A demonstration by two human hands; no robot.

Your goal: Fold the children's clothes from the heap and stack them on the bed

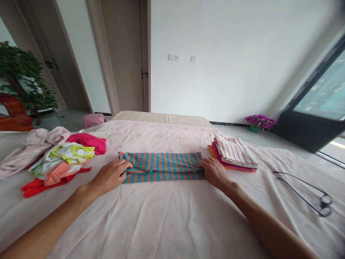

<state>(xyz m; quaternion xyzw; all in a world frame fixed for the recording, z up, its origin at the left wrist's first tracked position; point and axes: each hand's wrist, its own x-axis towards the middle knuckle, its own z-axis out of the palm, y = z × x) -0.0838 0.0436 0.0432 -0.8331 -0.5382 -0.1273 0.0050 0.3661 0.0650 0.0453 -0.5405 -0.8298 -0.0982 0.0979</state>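
Observation:
A garment with teal and brown stripes (167, 163) lies folded into a wide strip on the pale sheet (161, 216). Its near layer is partly turned over, leaving a loose fold across the middle. My left hand (114, 174) grips the left end, fingers curled over the fabric. At the opposite end, my right hand (215, 172) pinches the cloth between thumb and fingers. Just beyond my right hand sits a stack of folded clothes (234, 153), topped by a white piece with red stripes.
A loose heap of clothes (67, 158) lies on the left. Black-framed glasses (322, 201) rest at the right. Past the bed are a pink stool (94, 119), a potted purple flower (261, 122), a leafy plant (24, 75) and doors.

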